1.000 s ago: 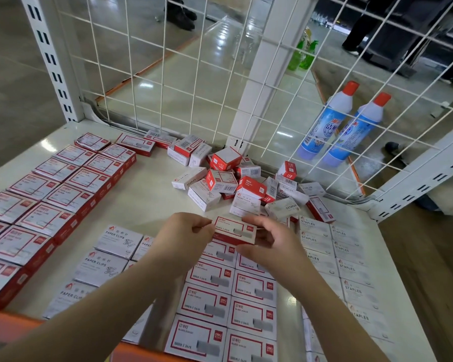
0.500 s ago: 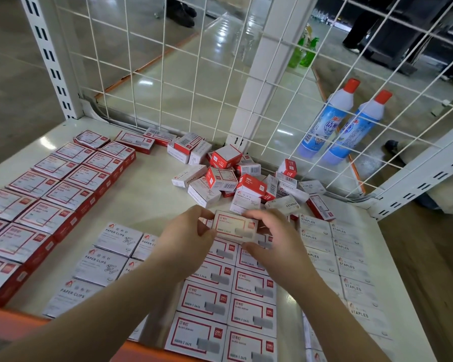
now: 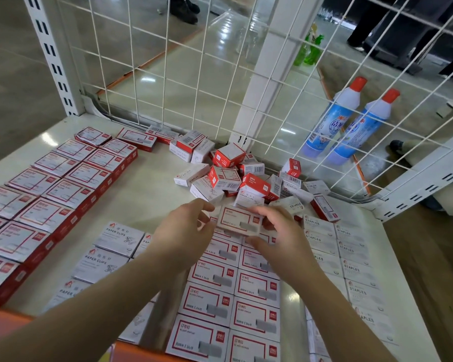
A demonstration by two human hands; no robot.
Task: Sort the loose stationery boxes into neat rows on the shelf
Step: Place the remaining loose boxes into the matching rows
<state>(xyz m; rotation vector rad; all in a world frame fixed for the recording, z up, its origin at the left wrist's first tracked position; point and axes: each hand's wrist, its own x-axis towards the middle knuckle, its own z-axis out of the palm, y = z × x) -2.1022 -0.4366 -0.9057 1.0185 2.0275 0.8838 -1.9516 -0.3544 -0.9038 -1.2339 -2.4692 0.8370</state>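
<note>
loose boxes (image 3: pixel 236 176) piled behind sorted rows (image 3: pixel 230 299).

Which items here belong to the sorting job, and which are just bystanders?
Part of the job: held box, gripped by left hand and right hand; loose pile; sorted rows; shelf.

Just lying about: two cleaner bottles and green bottles beyond the wire mesh.

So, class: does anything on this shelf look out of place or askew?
Yes. A heap of loose boxes lies jumbled at the back by the wire mesh, tipped on sides and edges, unlike the flat neat rows in front. Both hands hold one box above those rows.
</note>
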